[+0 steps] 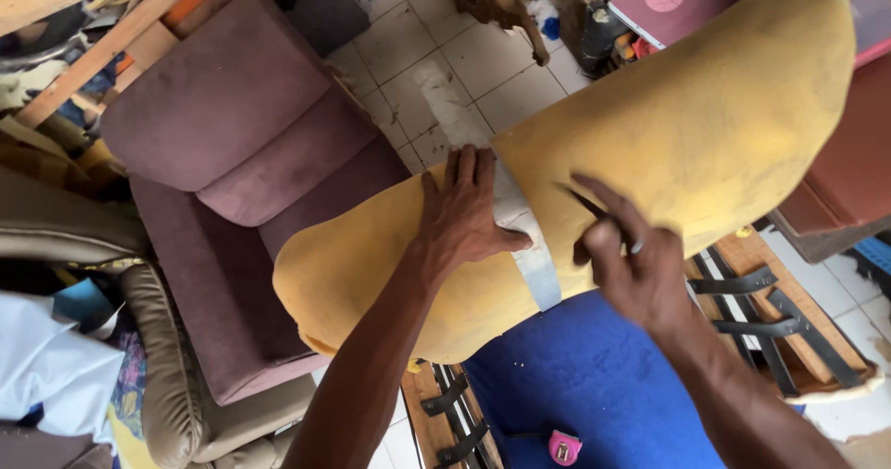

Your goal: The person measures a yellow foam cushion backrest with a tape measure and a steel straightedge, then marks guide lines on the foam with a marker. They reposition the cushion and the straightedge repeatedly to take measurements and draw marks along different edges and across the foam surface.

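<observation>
Yellow foam slab (705, 126) — left hand (461, 217) flat on pale strip (529, 242), right hand (631, 265) pinching a pencil (583, 202).

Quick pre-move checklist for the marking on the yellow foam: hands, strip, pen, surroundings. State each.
1. Left hand flat on the pale grey strip: ok.
2. Strip lies across the big yellow foam cushion: ok; its lower end hangs past the foam edge.
3. Right hand holds a thin dark pen-like tool, tip at the foam: ok.
4. Drawn line on the foam: cannot tell.
5. Foam support: cannot tell; blue fabric lies below.
6. Pink tape measure lies on the blue fabric: ok.
</observation>
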`<move>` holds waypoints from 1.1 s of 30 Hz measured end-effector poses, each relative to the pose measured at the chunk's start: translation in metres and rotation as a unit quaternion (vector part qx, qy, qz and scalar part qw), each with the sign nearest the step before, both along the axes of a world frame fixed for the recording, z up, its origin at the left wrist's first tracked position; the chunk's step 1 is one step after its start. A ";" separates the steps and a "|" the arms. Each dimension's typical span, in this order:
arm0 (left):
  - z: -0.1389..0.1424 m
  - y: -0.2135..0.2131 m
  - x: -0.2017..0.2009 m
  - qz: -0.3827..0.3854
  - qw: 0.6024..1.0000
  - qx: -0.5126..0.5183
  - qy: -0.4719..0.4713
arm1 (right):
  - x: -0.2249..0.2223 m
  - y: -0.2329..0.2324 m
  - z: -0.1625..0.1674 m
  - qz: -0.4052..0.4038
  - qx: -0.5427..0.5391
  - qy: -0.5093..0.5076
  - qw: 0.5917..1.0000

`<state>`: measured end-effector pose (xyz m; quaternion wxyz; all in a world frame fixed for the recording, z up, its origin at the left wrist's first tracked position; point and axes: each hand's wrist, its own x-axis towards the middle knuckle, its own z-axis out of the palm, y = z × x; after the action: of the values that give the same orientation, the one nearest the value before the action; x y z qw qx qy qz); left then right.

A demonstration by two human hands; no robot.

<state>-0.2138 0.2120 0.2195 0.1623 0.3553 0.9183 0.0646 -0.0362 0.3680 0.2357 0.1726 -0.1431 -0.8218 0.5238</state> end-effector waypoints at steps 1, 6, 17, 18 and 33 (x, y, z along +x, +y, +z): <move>-0.001 -0.001 0.000 0.000 1.000 -0.001 0.001 | -0.016 0.001 0.008 -0.003 0.003 -0.004 1.000; 0.000 -0.002 -0.002 -0.003 1.000 -0.010 -0.008 | -0.118 0.000 0.007 0.000 0.014 0.036 0.999; 0.004 -0.007 -0.003 0.001 1.000 -0.005 -0.019 | -0.161 0.014 -0.032 0.127 0.415 0.054 0.899; 0.005 -0.007 -0.003 0.003 1.000 -0.001 -0.017 | -0.157 0.016 -0.029 0.142 0.476 0.060 0.866; 0.000 0.005 -0.001 0.002 1.000 -0.007 0.003 | 0.028 -0.008 -0.081 0.085 0.180 0.154 0.968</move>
<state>-0.2146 0.2168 0.2191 0.1622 0.3528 0.9198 0.0573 -0.0082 0.3603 0.1545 0.2750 0.0428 -0.8752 0.3957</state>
